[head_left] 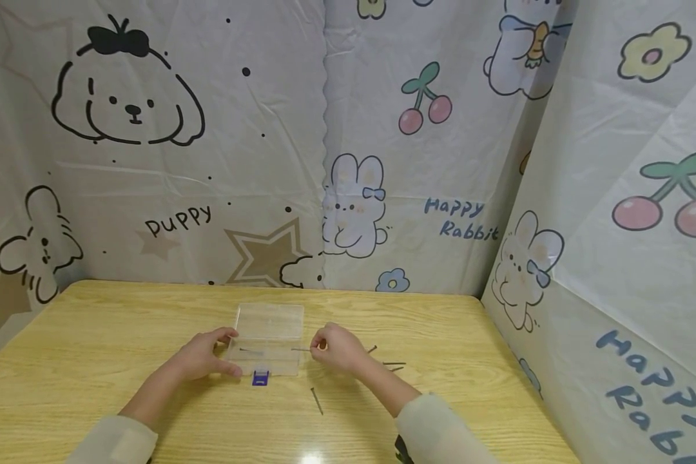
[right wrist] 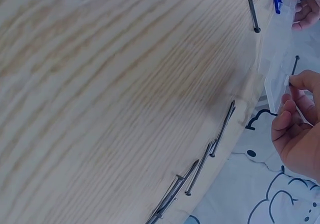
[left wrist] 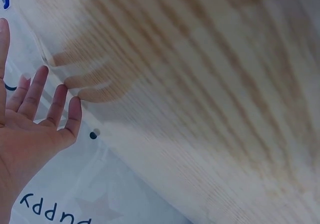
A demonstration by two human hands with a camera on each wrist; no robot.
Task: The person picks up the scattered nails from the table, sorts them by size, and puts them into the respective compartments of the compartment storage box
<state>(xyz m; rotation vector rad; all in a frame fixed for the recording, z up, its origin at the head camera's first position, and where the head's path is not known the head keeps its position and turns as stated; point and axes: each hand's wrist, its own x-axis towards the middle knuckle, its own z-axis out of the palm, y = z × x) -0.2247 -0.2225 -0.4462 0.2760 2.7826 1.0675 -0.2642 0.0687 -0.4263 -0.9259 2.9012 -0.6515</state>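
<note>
A clear plastic box lies on the table with its lid laid back and a blue clasp at its front. At the box's left side rests my left hand, thumb near the front corner and fingers near the hinge; the left wrist view has these fingers spread and fairly straight. Beyond the box's right end, my right hand pinches a nail between thumb and fingertips, its far end pointing left over the box. Another thin nail shows inside the box.
One loose nail lies in front of the box's right corner. Several more nails are scattered right of the right hand. A dark object shows beside the right sleeve. Printed cloth hangs behind the wooden table and along its right side.
</note>
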